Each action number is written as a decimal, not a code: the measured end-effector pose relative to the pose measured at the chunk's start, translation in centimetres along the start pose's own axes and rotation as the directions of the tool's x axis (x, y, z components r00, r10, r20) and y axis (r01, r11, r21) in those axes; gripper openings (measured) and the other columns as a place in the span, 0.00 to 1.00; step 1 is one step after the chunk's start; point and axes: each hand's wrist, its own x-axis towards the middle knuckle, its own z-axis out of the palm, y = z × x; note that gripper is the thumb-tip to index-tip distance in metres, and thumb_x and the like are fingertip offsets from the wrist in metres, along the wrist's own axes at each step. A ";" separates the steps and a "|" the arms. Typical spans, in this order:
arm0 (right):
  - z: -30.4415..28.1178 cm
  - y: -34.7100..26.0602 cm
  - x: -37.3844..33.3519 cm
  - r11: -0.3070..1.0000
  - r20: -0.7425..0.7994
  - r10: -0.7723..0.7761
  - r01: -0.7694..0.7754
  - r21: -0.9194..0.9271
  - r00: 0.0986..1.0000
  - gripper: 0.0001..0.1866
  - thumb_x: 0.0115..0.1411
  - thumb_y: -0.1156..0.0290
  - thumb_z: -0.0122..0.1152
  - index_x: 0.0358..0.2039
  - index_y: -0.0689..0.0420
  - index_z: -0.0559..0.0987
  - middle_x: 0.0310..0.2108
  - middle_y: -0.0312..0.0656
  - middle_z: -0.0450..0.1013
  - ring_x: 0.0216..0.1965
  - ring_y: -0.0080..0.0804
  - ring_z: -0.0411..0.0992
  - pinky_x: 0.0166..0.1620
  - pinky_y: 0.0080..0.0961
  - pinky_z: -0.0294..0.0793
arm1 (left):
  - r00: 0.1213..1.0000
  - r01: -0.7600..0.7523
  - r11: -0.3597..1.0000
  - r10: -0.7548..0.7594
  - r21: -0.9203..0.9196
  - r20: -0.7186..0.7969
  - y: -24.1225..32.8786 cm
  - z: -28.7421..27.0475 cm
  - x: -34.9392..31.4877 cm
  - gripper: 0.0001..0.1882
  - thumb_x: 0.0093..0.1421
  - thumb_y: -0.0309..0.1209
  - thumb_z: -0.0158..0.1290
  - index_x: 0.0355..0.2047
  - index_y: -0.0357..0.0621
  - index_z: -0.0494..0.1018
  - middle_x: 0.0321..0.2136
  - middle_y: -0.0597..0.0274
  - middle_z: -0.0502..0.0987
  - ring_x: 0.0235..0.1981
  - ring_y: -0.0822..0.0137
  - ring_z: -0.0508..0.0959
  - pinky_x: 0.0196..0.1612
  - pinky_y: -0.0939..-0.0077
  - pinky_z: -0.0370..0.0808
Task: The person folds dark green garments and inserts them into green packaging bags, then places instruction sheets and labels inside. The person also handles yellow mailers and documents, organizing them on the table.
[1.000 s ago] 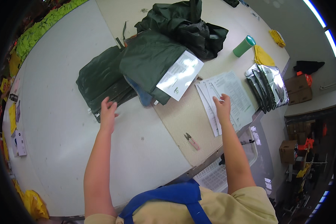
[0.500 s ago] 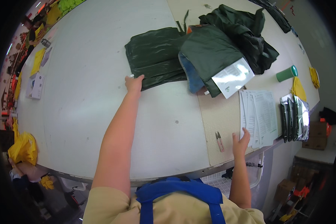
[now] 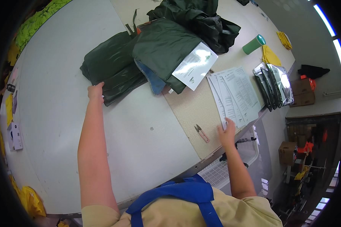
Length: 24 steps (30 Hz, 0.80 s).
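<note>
My left hand grips the near corner of a folded dark green garment lying on the table; the fingers under its edge are partly hidden. Overlapping that garment's right side is another folded dark green piece, with a blue pad showing below it and a shiny clear-wrapped white sheet on top. Over at the right, my right hand is open, thumb and fingers apart, at the near edge of a fanned stack of printed papers. Pink-handled thread snips lie left of it.
A crumpled dark green heap is at the back. Beyond the papers stand a green cylinder, a yellow cloth and several dark packets in shiny clear wrap. A white basket sits below the table edge.
The view has turned to the right, so the table things appear shifted left. My left hand stays at the garment's corner; my right hand stays open by the papers.
</note>
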 end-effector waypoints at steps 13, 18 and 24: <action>-0.4 1.8 7.1 0.898 0.182 0.174 -0.081 -0.432 0.968 0.62 0.36 0.43 0.73 0.65 0.57 0.51 0.65 0.60 0.46 0.65 0.60 0.46 0.63 0.50 0.48 | 0.973 0.078 0.971 -0.025 -0.226 0.228 1.3 -5.3 -5.1 0.19 0.55 0.23 0.55 0.48 0.38 0.68 0.40 0.55 0.75 0.42 0.60 0.75 0.42 0.61 0.75; -1.4 0.3 7.9 0.877 0.313 0.244 -0.071 -0.476 0.918 0.61 0.37 0.42 0.72 0.66 0.55 0.50 0.65 0.61 0.46 0.65 0.62 0.45 0.63 0.51 0.49 | 0.969 0.135 0.964 -0.080 -0.229 0.234 -5.2 -14.8 -16.1 0.24 0.56 0.20 0.52 0.55 0.41 0.62 0.45 0.59 0.73 0.45 0.61 0.73 0.49 0.64 0.71; -3.4 3.3 10.6 0.946 0.298 0.167 -0.067 -0.318 0.940 0.52 0.43 0.47 0.71 0.63 0.58 0.56 0.61 0.60 0.54 0.62 0.56 0.54 0.59 0.48 0.57 | 0.940 0.327 0.912 -0.288 -0.246 0.180 -13.3 -21.3 -28.8 0.28 0.55 0.16 0.50 0.57 0.42 0.61 0.48 0.55 0.71 0.48 0.59 0.73 0.51 0.63 0.71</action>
